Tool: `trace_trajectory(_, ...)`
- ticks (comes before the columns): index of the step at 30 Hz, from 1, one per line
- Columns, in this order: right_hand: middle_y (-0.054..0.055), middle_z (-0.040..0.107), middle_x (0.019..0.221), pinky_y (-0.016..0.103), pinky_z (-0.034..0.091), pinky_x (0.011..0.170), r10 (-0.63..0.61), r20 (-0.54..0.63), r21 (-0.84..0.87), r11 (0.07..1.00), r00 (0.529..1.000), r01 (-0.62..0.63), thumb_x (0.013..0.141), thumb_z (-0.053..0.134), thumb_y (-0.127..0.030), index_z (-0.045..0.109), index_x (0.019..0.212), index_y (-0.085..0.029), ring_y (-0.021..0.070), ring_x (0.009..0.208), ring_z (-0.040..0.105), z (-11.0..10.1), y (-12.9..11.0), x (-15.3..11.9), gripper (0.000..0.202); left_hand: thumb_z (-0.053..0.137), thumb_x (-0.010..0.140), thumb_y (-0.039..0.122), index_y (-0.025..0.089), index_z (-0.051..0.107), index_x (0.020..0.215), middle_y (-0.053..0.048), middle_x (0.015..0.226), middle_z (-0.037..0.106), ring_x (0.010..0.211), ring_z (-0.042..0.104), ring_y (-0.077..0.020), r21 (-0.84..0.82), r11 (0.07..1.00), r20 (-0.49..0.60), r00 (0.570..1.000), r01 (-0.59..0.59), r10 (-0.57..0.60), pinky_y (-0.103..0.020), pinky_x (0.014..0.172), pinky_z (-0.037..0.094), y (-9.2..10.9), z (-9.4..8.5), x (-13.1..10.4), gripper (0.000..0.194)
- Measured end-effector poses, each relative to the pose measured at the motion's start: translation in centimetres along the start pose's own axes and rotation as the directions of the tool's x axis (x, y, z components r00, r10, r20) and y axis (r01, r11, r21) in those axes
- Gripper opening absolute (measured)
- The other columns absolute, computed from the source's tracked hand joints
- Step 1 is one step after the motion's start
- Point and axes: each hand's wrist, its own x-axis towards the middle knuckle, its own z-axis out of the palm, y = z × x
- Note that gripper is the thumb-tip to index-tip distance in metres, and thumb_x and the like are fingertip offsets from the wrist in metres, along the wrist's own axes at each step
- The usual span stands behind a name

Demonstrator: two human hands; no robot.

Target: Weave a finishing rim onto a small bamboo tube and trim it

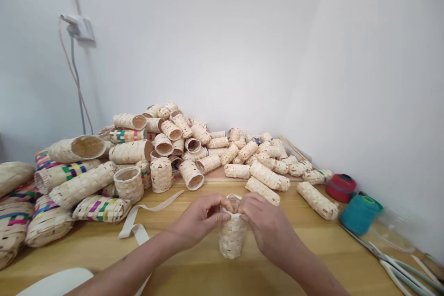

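A small woven basket (231,238), pale and cylindrical, stands upright on the wooden table in front of me. My left hand (208,215) pinches the left side of its rim between thumb and fingers. On the opposite side, my right hand (262,217) grips the rim, its fingertips partly hidden behind the knuckles. A pale strip lies along the basket's top edge between the hands. From near my left forearm, a loose cream ribbon (138,231) curls across the table toward the pile.
Many woven baskets (132,152) are heaped along the wall, some with coloured bands. At right are a red thread spool (341,188), a teal thread spool (360,214) and scissors (391,259). A white rounded object (57,283) lies at the lower left.
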Motion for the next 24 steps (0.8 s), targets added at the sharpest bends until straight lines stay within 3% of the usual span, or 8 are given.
trace_trajectory(2,0.004,0.055,0.075,0.031,0.043,0.064,0.021,0.034,0.036,0.999,0.999,-0.022,0.093,0.035,-0.008,0.048,0.076,-0.019,0.0188,0.075,0.051,0.0,0.0,0.0,0.024,0.052,0.090,0.028,0.015,0.061,0.081,0.001,0.070,0.057,0.065,0.048,-0.0122,0.091,0.994,-0.002,0.999,-0.053,0.053,-0.021,0.061,0.036,-0.2,0.0,0.0,0.018)
trace_trajectory(6,0.005,0.056,0.075,0.032,0.044,0.068,0.023,0.054,0.082,0.996,0.998,-0.028,0.093,0.037,-0.007,0.048,0.075,-0.019,0.0196,0.077,0.051,-0.1,-0.2,0.1,0.024,0.043,0.095,0.025,0.016,0.062,0.081,-0.003,0.075,0.064,0.070,0.055,-0.0147,0.297,0.917,0.075,0.964,-0.267,0.256,-0.023,0.068,0.039,-0.4,-0.4,0.3,0.025)
trace_trajectory(9,0.005,0.056,0.075,0.033,0.044,0.069,0.003,0.037,0.089,0.996,0.999,-0.007,0.093,0.037,-0.008,0.048,0.074,-0.018,0.0198,0.077,0.052,-0.1,-0.4,0.1,0.024,0.035,0.098,0.026,0.016,0.062,0.083,-0.004,0.075,0.065,0.070,0.056,-0.0154,0.355,0.872,0.137,0.942,-0.337,0.308,-0.023,0.067,0.040,-0.2,-0.8,0.5,0.033)
trace_trajectory(14,0.005,0.057,0.074,0.032,0.045,0.067,0.016,0.009,0.051,0.999,1.000,-0.017,0.095,0.039,-0.013,0.050,0.074,-0.018,0.0204,0.077,0.052,-0.1,-0.4,0.2,0.024,0.038,0.097,0.031,0.016,0.062,0.080,-0.003,0.073,0.063,0.070,0.057,-0.0151,0.343,0.892,0.062,0.955,-0.293,0.289,-0.023,0.066,0.043,-0.1,-0.5,0.1,0.033)
trace_trajectory(17,0.006,0.060,0.078,0.034,0.046,0.071,0.013,-0.020,0.072,0.997,1.000,-0.011,0.096,0.040,-0.016,0.053,0.076,-0.018,0.0212,0.081,0.053,-0.3,-0.4,0.2,0.023,0.044,0.095,0.027,0.017,0.065,0.096,-0.005,0.085,0.067,0.077,0.059,-0.0162,0.296,0.925,-0.072,0.960,-0.239,0.271,-0.025,0.071,0.046,-0.2,0.5,-0.3,0.022)
trace_trajectory(19,0.007,0.062,0.084,0.035,0.047,0.075,0.017,-0.042,0.102,0.995,0.999,-0.013,0.096,0.042,-0.018,0.055,0.077,-0.018,0.0213,0.085,0.054,-0.3,-0.4,0.2,0.023,0.052,0.091,0.024,0.018,0.064,0.104,-0.004,0.087,0.068,0.072,0.057,-0.0149,0.292,0.938,-0.165,0.957,-0.186,0.241,-0.024,0.066,0.045,-0.1,1.2,-0.4,0.020)
trace_trajectory(21,0.007,0.064,0.093,0.036,0.046,0.080,0.038,-0.068,0.151,0.988,0.997,-0.028,0.095,0.045,-0.018,0.058,0.078,-0.018,0.0209,0.091,0.055,-0.2,-0.4,0.2,0.021,0.056,0.087,0.022,0.016,0.067,0.096,-0.002,0.076,0.066,0.059,0.052,-0.0120,0.269,0.953,-0.211,0.957,-0.140,0.201,-0.021,0.057,0.041,0.0,1.7,-0.2,0.015)
trace_trajectory(24,0.006,0.066,0.101,0.035,0.045,0.085,0.148,-0.089,0.288,0.950,0.985,-0.117,0.091,0.052,-0.019,0.062,0.077,-0.019,0.0198,0.096,0.058,0.0,-0.1,0.2,0.017,0.055,0.086,0.020,0.015,0.066,0.078,0.000,0.065,0.061,0.056,0.051,-0.0111,0.186,0.974,-0.193,0.967,-0.130,0.166,-0.020,0.055,0.038,0.1,1.8,0.1,0.015)
